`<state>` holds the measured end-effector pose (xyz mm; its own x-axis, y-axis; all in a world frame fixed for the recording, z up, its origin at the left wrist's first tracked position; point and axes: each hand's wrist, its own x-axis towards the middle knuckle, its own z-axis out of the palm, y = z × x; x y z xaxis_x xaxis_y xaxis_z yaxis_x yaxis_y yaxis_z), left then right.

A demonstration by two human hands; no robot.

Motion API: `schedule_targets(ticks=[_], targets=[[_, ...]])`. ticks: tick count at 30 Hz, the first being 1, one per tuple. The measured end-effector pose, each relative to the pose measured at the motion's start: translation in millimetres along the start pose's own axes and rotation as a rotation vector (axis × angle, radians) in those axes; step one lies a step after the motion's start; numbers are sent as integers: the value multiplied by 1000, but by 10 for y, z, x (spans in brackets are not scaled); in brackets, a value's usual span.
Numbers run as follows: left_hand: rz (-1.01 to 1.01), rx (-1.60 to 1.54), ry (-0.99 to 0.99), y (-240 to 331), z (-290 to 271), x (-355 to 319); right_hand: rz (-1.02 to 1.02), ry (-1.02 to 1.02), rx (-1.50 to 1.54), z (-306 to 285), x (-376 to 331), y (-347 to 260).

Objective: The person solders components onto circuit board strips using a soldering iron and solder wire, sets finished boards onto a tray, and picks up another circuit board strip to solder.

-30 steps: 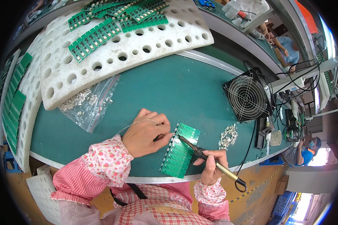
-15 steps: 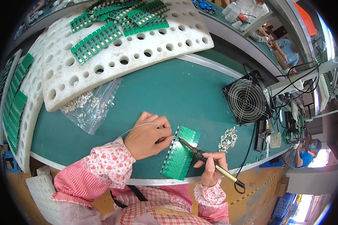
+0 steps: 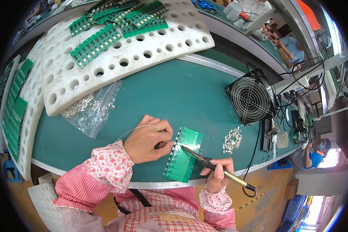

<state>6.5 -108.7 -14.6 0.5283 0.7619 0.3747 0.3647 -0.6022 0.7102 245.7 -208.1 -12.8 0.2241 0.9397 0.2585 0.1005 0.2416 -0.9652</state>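
Observation:
A green circuit board panel lies on the bench in front of me, with a row of small metal-ended parts along its left edge. My left hand is closed beside that edge, its fingertips pinching a thin solder wire that loops over the back of the hand. The wire's end is hidden by the fingers. In my right hand is a soldering iron, held like a pen. Its dark tip points up and left, over the panel near the row of parts.
A pile of small white connectors lies right of the panel, near a black fan. At left is a plastic bag of connectors, partly under a holed white foam slab bearing green boards. Cables run at right; people work farther off.
The whole view has shifted slightly. Against the panel, the iron's tip has moved a little toward me along the row of parts. Both hands keep their holds.

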Motion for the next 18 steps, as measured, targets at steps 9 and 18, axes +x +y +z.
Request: schedule_targets(ticks=[9, 18], targets=[[-21, -7, -36, -8, 37, -17, 19, -61, -78, 7, 42, -3], [-24, 33, -22, 0, 54, -9, 10, -60, -85, 47, 66, -7]])
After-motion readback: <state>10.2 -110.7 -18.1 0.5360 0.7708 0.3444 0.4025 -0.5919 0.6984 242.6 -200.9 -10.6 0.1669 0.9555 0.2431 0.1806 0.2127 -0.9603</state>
